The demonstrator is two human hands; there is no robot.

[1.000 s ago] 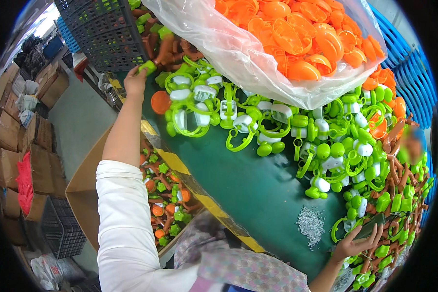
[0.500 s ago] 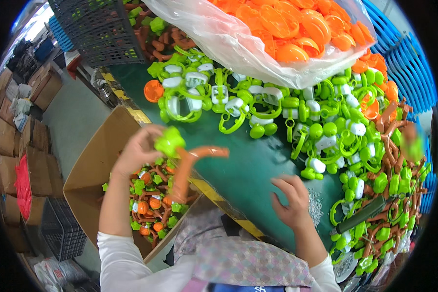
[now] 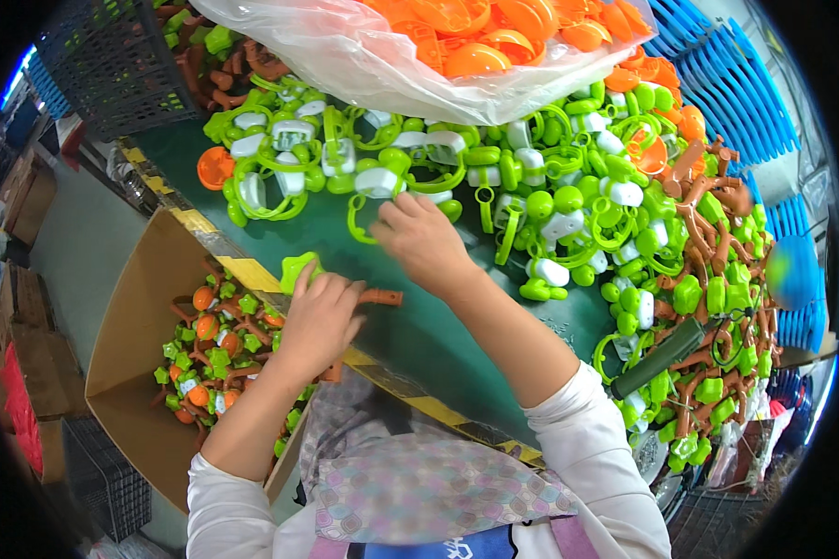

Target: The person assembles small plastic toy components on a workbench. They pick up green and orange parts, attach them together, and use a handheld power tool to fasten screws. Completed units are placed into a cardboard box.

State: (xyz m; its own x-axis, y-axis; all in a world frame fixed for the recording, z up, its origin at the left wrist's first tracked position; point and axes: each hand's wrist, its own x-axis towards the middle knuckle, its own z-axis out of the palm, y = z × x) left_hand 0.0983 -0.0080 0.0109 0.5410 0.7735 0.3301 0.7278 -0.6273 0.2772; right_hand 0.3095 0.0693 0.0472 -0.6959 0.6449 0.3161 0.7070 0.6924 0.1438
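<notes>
Across the mid of the scene, a dk-green table (image 3: 429,349); near left, just below its striped edge, an open cardboard box (image 3: 126,377) w/ mixed brown, green & orange pcs. Far side: clear plastic bag (image 3: 364,56) of orange shells, & a pile of green-and-white pcs (image 3: 559,225) running far left to right. Far left, black crate (image 3: 103,70). At right, dk-green tool (image 3: 662,360) (handle-shaped, lying on the heap). L hand (image 3: 319,321), fingers curled shut round a brown forked pc (image 3: 382,297) w/ green star end (image 3: 298,271), over the table's near edge. R hand (image 3: 424,240), fingers bent, tips at a green-and-white ringed pc (image 3: 378,182) on the pile's near side; can't tell if gripped.
</notes>
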